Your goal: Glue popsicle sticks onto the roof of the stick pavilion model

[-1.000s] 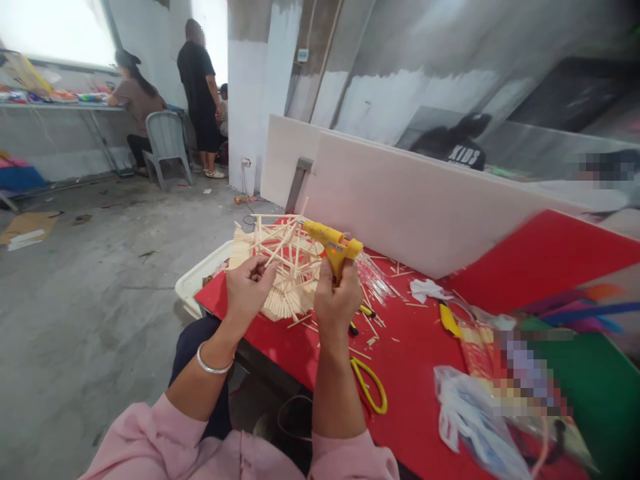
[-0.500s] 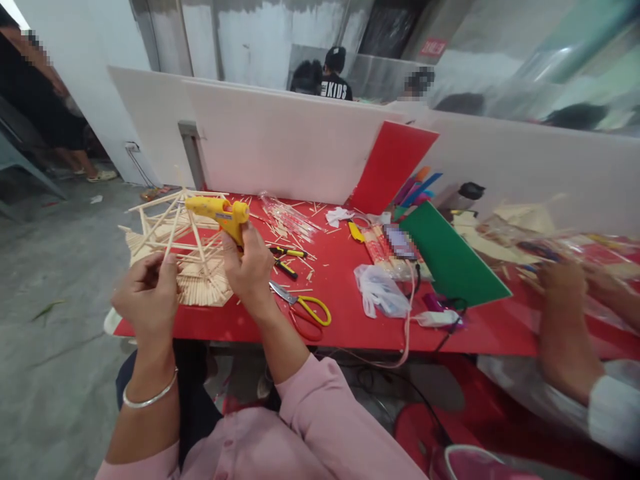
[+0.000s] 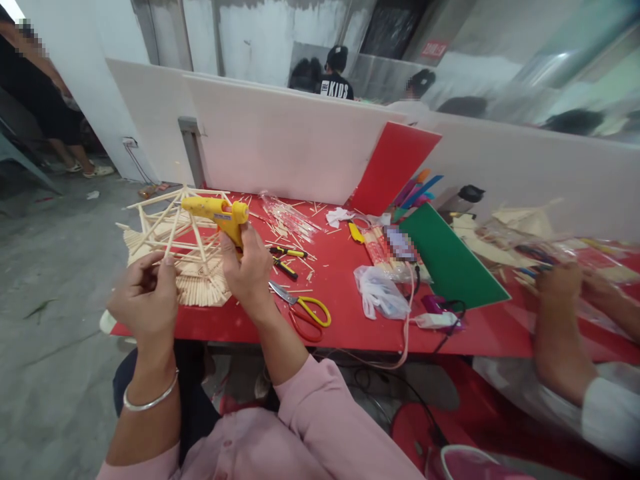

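Note:
My right hand (image 3: 249, 272) is wrapped round the grip of a yellow glue gun (image 3: 207, 208). Its nozzle points left, close to the peak of a model frame (image 3: 204, 257) built from thin pale wooden sticks. At the frame's near left side, my left hand (image 3: 145, 293) is closed, with thumb and fingertips pinching the lower end of a slanting wooden stick (image 3: 173, 232). The frame has sloping sticks meeting at a peak and a skirt of close-set short sticks around its base. Part of that base is hidden behind my left hand.
Scissors (image 3: 313, 312) and yellow-black cutters (image 3: 286, 268) lie right of my right hand on the red table (image 3: 335, 267). Beyond are scattered sticks, a plastic bag (image 3: 380, 291), a phone (image 3: 399, 243) and a green board (image 3: 453, 260). A co-worker's hands (image 3: 560, 283) work at far right.
Both hands stay nearly in place. The glue gun's nozzle has shifted slightly left, near the frame's peak. At far right, the co-worker's arm has moved a little left.

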The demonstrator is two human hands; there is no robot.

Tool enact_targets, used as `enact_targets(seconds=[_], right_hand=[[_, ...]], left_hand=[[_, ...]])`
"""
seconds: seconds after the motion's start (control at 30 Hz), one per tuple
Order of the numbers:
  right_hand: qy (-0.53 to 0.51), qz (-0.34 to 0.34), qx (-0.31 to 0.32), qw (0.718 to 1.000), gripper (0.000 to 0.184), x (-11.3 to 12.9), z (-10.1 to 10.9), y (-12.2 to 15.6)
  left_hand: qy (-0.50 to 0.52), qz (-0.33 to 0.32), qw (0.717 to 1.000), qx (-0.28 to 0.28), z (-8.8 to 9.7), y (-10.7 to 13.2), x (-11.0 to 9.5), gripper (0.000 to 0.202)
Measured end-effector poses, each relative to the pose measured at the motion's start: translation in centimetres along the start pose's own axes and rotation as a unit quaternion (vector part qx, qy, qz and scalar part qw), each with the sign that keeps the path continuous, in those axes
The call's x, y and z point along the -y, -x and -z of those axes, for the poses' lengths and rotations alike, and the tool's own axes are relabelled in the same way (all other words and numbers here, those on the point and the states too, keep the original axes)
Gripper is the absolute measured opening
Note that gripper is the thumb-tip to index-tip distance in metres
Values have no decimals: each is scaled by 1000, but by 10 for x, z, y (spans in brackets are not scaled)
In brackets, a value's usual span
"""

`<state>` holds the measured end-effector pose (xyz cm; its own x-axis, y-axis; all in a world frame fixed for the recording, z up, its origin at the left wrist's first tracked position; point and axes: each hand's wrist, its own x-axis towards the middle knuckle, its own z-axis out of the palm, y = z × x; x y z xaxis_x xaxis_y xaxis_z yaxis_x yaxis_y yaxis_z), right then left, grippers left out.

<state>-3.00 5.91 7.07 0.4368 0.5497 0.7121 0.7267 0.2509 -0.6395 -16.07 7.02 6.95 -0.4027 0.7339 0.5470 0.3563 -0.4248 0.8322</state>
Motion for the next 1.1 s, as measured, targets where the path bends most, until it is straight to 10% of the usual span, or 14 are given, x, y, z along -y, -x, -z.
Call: enact_targets(seconds=[1.1], right_hand=[[9,-56,35,998,36,-2,8,2]], left_hand=[[-54,-14,997,48,1,13,9,20]])
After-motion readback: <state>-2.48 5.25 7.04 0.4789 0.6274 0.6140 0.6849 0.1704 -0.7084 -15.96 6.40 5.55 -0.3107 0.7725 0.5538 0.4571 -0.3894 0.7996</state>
